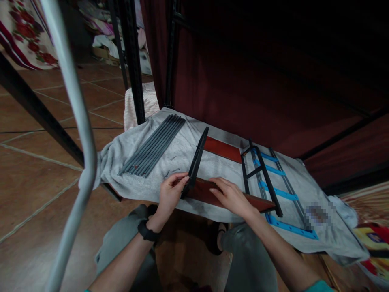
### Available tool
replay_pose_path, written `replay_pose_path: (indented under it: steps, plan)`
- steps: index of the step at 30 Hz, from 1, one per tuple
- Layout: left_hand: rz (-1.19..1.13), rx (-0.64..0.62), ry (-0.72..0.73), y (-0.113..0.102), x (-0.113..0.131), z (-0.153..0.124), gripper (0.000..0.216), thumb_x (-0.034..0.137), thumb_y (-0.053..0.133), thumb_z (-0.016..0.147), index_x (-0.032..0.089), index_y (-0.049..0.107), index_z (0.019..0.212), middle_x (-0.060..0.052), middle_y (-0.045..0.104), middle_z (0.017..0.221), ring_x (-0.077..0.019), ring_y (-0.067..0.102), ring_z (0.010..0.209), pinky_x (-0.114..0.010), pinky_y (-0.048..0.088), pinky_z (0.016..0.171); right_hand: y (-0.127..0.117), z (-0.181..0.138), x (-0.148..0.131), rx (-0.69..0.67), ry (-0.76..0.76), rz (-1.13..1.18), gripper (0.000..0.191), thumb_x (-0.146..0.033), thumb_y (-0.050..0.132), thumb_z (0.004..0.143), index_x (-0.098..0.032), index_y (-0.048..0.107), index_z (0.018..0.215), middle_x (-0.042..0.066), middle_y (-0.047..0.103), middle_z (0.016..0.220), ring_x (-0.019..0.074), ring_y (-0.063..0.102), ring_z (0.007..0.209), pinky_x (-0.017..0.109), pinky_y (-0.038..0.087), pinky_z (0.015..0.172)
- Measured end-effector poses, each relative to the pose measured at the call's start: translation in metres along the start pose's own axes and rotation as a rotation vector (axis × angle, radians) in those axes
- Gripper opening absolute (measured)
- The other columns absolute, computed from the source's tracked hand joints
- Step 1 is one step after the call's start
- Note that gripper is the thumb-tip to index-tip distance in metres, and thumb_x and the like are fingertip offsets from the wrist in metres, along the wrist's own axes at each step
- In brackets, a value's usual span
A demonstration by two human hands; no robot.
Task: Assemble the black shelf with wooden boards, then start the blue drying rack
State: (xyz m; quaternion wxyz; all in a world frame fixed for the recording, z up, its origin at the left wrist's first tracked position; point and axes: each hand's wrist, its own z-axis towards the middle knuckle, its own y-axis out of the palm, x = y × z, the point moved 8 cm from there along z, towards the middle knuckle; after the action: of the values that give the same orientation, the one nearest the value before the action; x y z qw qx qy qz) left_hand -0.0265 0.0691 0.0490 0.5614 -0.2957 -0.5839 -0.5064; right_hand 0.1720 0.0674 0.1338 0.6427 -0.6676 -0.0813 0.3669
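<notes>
My left hand pinches something small at the near end of a black metal frame that stands on edge on a grey cloth. My right hand lies palm down, fingers spread, on a reddish-brown wooden board joined to that frame. A second reddish board runs between the black frame and another black frame to the right.
A bundle of several grey rods lies on the cloth to the left. Blue rungs lie under the right frame. A grey pole crosses the left foreground above a tiled floor. Dark red fabric hangs behind.
</notes>
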Motion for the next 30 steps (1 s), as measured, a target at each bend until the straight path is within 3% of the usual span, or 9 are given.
replay_pose_path:
  steps: [4, 7, 13, 20, 30]
  plan:
    - [-0.055, 0.011, 0.007, -0.001, 0.001, 0.0, 0.028, 0.033, 0.077, 0.073, 0.018, 0.07, 0.095, -0.002, 0.071, 0.08, -0.0146, 0.065, 0.073, -0.026, 0.053, 0.069, 0.017, 0.032, -0.02, -0.062, -0.027, 0.027, 0.03, -0.028, 0.048, 0.097, -0.026, 0.055, 0.126, 0.004, 0.065, 0.122, 0.0187, 0.062, 0.111, 0.032, 0.047, 0.094]
    - [-0.064, 0.004, 0.025, -0.001, 0.002, 0.0, 0.023, 0.032, 0.077, 0.073, 0.017, 0.068, 0.087, -0.002, 0.07, 0.077, -0.0136, 0.064, 0.071, -0.026, 0.052, 0.069, 0.023, 0.043, -0.025, -0.092, -0.035, 0.033, 0.027, -0.025, 0.047, 0.097, -0.025, 0.058, 0.122, 0.004, 0.066, 0.119, 0.0188, 0.062, 0.111, 0.032, 0.047, 0.094]
    - [-0.06, 0.043, 0.055, -0.007, 0.004, 0.0, 0.018, 0.03, 0.076, 0.074, 0.017, 0.068, 0.083, -0.002, 0.07, 0.079, -0.0136, 0.064, 0.073, -0.026, 0.051, 0.072, 0.025, 0.04, -0.027, -0.103, -0.07, 0.02, 0.034, -0.025, 0.043, 0.099, -0.024, 0.052, 0.131, 0.006, 0.063, 0.124, 0.0184, 0.06, 0.111, 0.033, 0.046, 0.094]
    - [-0.03, 0.025, 0.068, -0.003, 0.003, -0.003, 0.018, 0.031, 0.076, 0.075, 0.018, 0.068, 0.083, -0.001, 0.068, 0.076, -0.0133, 0.063, 0.068, -0.025, 0.051, 0.064, 0.024, 0.041, -0.027, -0.116, -0.041, 0.033, 0.03, -0.026, 0.043, 0.099, -0.023, 0.057, 0.125, 0.006, 0.065, 0.117, 0.018, 0.061, 0.108, 0.032, 0.046, 0.093]
    - [0.011, 0.043, 0.06, 0.0, 0.006, -0.005, 0.017, 0.034, 0.076, 0.073, 0.019, 0.072, 0.081, -0.002, 0.071, 0.079, -0.0164, 0.064, 0.073, -0.029, 0.054, 0.067, 0.023, 0.041, -0.025, -0.087, -0.057, 0.058, 0.029, -0.026, 0.046, 0.098, -0.024, 0.058, 0.124, 0.005, 0.066, 0.117, 0.0176, 0.063, 0.106, 0.031, 0.048, 0.092]
